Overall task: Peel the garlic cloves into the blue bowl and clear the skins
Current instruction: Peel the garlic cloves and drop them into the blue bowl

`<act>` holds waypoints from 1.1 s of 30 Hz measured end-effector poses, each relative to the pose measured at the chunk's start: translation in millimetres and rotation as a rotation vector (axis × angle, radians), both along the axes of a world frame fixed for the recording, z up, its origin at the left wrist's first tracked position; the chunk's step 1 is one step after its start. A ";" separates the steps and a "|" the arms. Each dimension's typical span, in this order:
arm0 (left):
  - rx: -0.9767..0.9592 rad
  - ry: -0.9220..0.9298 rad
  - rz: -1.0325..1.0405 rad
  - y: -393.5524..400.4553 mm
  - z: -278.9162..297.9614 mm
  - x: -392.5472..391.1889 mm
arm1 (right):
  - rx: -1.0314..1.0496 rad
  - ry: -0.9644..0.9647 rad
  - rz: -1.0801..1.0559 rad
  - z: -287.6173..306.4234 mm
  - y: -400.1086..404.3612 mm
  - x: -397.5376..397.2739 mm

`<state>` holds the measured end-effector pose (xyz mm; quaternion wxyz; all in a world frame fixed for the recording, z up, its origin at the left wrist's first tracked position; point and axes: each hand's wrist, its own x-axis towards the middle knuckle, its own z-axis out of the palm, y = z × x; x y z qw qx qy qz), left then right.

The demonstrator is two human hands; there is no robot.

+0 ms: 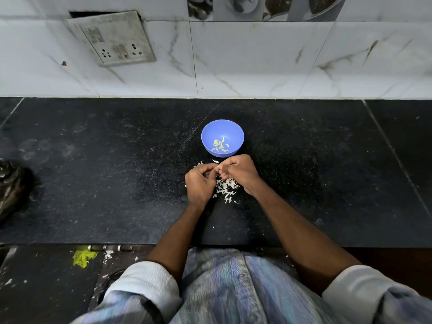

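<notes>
Wall socket plate (112, 38) (grimy); dark bag (12, 190) left.

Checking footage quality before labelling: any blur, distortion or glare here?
Head view: wide-angle bending curves the counter edge and wall tiles; clothing at the bottom is smeared; both hands and the blue bowl look sharp; no strong glare.

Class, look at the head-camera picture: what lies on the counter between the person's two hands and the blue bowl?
In the head view, a few loose garlic skins lie on the dark counter between the hands and the blue bowl; otherwise that short stretch is bare.
</notes>
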<state>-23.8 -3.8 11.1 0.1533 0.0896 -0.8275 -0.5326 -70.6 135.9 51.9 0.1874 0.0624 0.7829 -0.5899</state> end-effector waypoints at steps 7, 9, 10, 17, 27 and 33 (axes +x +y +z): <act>-0.024 -0.029 -0.008 -2.5 -3.2 1.5 | -0.008 -0.032 -0.013 -1.9 0.3 -2.5; -0.038 -0.026 -0.012 -3.1 -4.0 1.8 | -0.019 -0.034 -0.014 -1.7 1.2 -2.3; -0.051 -0.013 -0.021 -3.3 -3.9 1.8 | -0.025 -0.033 -0.016 -1.4 2.0 -2.1; -0.131 0.051 -0.097 -5.8 -4.9 0.9 | -0.054 -0.043 0.002 0.8 8.0 0.1; -0.268 0.097 -0.133 -5.3 -2.9 3.6 | -0.037 -0.061 -0.044 -0.4 4.6 2.6; -0.361 0.110 -0.156 -3.2 -6.3 3.7 | 0.034 -0.025 -0.080 -5.9 -0.2 5.3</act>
